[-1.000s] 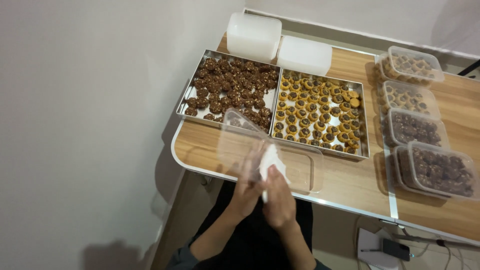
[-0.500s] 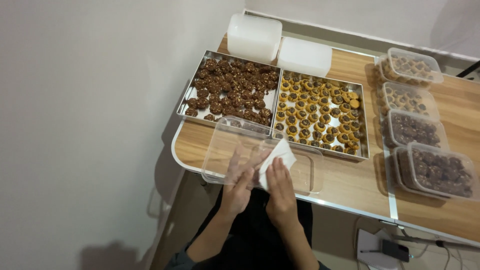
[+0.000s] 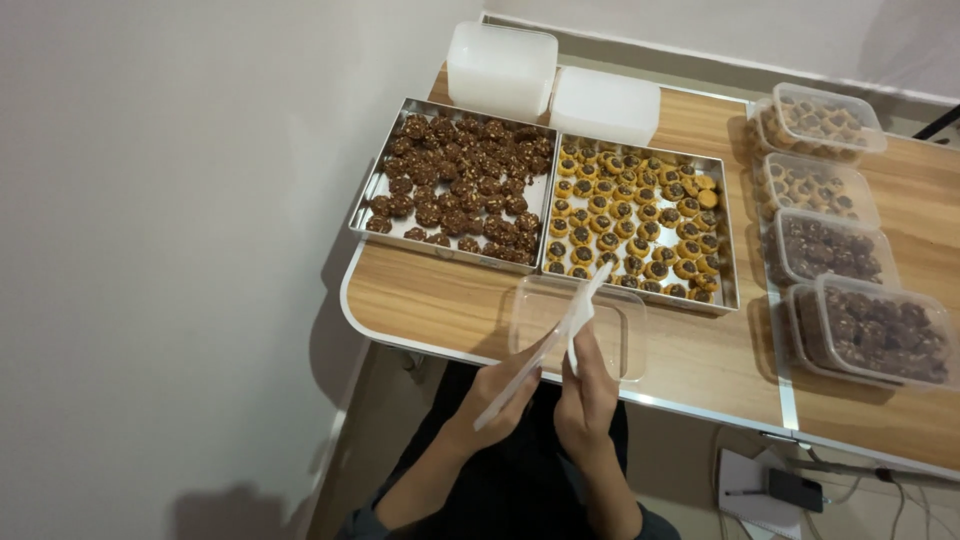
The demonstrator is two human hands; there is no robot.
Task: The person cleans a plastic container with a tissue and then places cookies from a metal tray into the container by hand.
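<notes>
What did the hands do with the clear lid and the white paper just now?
The left hand tipped the clear lid up on edge, off the empty box. The right hand turned the white paper edge-on, upright. Both trays and the filled boxes stayed put.

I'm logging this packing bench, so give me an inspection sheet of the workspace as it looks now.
Surface: wooden table with pale edge.
Job's things: clear lid held edge-on over empty clear container.
Clutter: tray of dark cookies; tray of golden tarts; four filled lidded tubs; white container stacks.
Grippers: left hand and right hand both on the lid.
Cables: cables below table edge, by a phone.
Surroundings: plain wall on the left.
</notes>
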